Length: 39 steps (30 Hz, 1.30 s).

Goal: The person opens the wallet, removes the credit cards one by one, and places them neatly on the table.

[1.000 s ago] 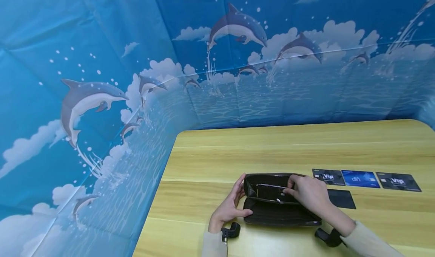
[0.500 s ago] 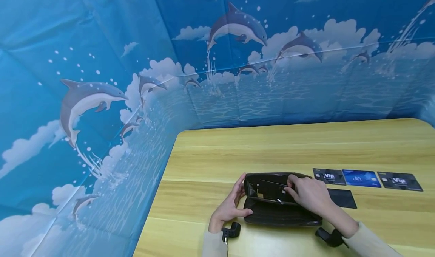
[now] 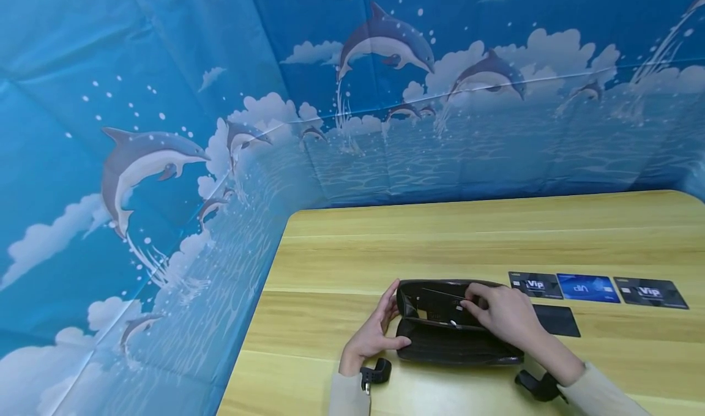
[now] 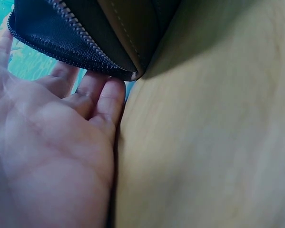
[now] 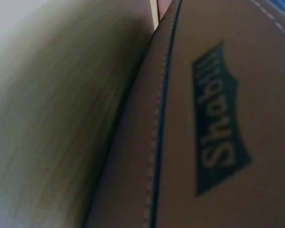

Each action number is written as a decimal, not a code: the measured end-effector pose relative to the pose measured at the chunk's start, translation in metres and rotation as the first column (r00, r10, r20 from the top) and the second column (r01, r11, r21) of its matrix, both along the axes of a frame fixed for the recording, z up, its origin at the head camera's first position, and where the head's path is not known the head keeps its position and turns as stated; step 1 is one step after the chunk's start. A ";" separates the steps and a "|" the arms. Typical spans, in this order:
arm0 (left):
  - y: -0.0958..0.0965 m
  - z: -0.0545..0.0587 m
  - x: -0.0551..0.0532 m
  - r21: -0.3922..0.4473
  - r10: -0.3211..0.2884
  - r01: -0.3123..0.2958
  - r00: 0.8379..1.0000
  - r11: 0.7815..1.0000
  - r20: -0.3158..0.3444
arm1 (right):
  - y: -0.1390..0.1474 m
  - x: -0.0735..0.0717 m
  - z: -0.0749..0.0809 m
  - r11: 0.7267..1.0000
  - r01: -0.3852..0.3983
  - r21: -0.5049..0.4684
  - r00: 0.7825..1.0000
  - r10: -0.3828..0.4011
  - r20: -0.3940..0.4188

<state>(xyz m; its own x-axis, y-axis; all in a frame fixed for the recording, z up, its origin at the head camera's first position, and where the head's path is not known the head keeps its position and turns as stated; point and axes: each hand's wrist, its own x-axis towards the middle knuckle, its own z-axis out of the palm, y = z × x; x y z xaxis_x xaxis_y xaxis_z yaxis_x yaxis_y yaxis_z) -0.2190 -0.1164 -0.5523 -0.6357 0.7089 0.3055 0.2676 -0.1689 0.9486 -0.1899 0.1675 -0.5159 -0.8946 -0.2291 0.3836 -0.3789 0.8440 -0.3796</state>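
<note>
The black zip wallet (image 3: 459,349) sits on the near part of the desk (image 3: 330,257), mouth spread open toward the person. Inside it is a dark card (image 3: 442,307), slanted, its upper edge catching light. The right hand (image 3: 508,316) pinches this card between thumb and bent fingers; the left hand (image 3: 371,338) grips the wallet's left end, thumb on the near flap, fingers bent against the zipped edge.

The step in hand appears to be handling the card within the pocket; whether it is going in or coming out, I cannot tell. The next move probably calls for a firm pinch and a steady mouth, so the card clears the zip teeth.

A plain dark card (image 3: 559,321) lies just beside the right hand, partly hidden by it. Beyond it, a row of a black Vip card (image 3: 535,286), a blue card (image 3: 587,288) and another Vip card (image 3: 652,293) limits sweeping right. More room opens leftward and toward the far edge, where the dolphin backdrop (image 3: 418,153) rises.
</note>
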 end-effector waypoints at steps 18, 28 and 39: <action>0.000 -0.002 -0.002 0.003 -0.001 0.001 1.000 1.000 -0.010 | 0.004 -0.001 -0.009 0.989 0.031 -0.146 0.996 -0.043 -0.083; 0.001 -0.002 -0.002 -0.044 0.004 -0.003 0.999 0.999 0.038 | 0.004 0.000 -0.011 0.971 0.056 -0.233 0.997 -0.067 -0.041; -0.001 -0.032 -0.011 0.002 0.017 -0.017 0.999 1.000 0.030 | 0.005 0.000 -0.013 0.956 0.072 -0.284 0.997 -0.077 -0.005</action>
<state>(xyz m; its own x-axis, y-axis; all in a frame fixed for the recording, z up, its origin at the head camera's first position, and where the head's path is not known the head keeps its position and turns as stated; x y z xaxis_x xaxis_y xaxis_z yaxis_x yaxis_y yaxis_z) -0.2304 -0.1173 -0.5845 -0.6567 0.6969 0.2883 0.2423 -0.1670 0.9557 -0.1901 0.1724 -0.5287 -0.8984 -0.0419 0.4371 -0.3266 0.7290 -0.6015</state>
